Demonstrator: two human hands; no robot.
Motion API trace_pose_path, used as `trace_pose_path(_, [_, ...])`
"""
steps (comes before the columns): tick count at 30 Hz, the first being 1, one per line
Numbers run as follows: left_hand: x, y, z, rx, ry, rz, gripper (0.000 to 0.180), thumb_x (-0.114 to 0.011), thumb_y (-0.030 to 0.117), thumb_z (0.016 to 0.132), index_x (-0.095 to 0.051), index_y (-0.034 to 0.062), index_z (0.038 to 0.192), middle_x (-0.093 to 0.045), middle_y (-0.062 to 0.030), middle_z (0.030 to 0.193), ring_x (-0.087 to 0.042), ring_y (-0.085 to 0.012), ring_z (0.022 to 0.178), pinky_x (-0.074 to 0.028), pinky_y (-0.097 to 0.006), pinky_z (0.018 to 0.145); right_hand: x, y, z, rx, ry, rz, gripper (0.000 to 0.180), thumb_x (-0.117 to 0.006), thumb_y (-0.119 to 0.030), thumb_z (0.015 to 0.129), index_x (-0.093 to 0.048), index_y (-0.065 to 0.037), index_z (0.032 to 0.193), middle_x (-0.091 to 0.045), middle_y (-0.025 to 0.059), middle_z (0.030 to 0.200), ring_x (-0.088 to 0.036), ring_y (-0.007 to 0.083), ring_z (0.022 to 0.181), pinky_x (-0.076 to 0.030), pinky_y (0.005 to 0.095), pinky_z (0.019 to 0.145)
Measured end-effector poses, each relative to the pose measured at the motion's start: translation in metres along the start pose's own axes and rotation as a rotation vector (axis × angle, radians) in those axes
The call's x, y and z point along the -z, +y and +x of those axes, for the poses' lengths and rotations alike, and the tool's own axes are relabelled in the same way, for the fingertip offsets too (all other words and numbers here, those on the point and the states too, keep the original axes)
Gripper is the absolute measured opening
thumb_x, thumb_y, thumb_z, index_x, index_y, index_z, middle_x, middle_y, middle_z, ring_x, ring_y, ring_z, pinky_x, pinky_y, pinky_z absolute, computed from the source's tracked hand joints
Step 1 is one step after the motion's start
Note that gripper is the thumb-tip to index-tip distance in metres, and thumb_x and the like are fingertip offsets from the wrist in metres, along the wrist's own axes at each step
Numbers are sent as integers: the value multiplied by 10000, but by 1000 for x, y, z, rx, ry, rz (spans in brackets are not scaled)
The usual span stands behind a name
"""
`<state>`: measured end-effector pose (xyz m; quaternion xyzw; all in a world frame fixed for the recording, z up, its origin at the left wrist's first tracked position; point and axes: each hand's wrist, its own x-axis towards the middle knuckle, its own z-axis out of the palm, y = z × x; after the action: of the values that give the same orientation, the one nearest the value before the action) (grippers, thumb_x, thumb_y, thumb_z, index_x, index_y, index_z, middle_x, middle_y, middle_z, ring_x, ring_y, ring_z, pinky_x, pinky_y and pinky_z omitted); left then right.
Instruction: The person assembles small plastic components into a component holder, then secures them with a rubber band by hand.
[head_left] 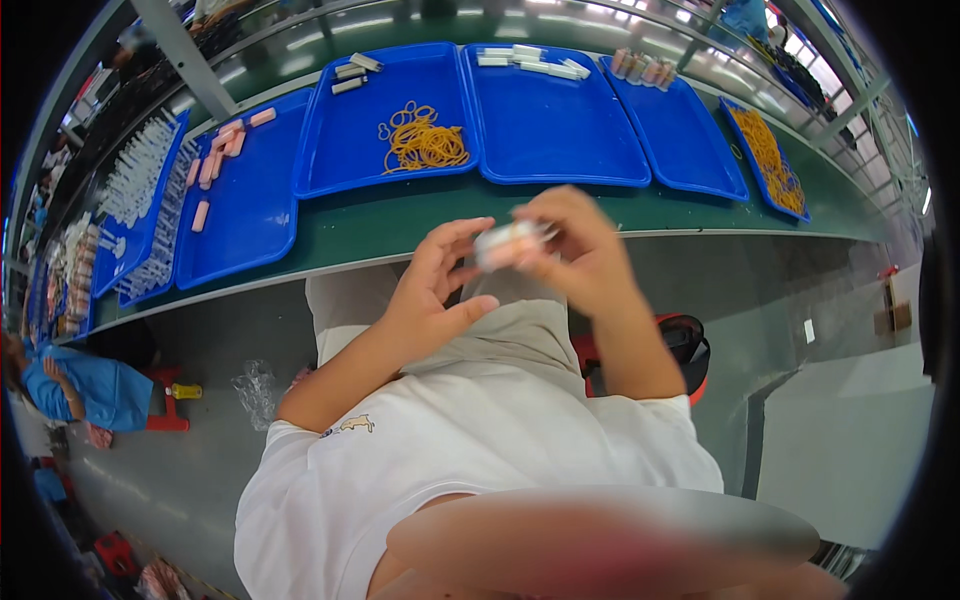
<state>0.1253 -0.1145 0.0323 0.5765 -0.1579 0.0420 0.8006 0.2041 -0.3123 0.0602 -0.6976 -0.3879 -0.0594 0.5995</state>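
Above my lap, just off the table's near edge, a small bundle of pink and white pieces [508,247] is blurred by motion. A yellowish band seems to cross it. My right hand [585,245] pinches the bundle's right side between thumb and fingers. On its other side my left hand [432,290] has its fingers spread and its thumb apart. Its fingertips come close to the bundle; whether they touch it I cannot tell. Nearest beyond the hands is a blue tray with white pieces [545,68] at its far end.
A blue tray with yellow rubber bands [425,140] stands on the green table [345,225]. Pink pieces [228,145] lie in another tray leftward. Farther left are clear plastic parts [140,170]. Several bundles [642,70] and more rubber bands [768,160] lie right. A person in blue [95,390] sits left.
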Motion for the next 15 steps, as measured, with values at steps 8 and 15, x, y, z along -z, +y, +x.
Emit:
trace_pose_path(8, [57,8,-29,-23,-150,290,239,-661,-5,834,-648,-9,1072,-634,-133,1079,-627,-215,1008,-502,-319,875,316,114,115,-74,329,-976,408,-736,-153,775,-652,-77,1167,-693,140,1004,-674,241,902,-533,348,787])
trace_pose_path(15, [96,22,-73,120,163,348,220,-629,-10,851,-633,-12,1071,-629,-112,1070,-620,-183,985,-491,-290,851,389,222,167,-401,270,-1226,438,-739,-142,737,-664,-70,1162,-697,174,1035,-678,303,951,-525,374,854])
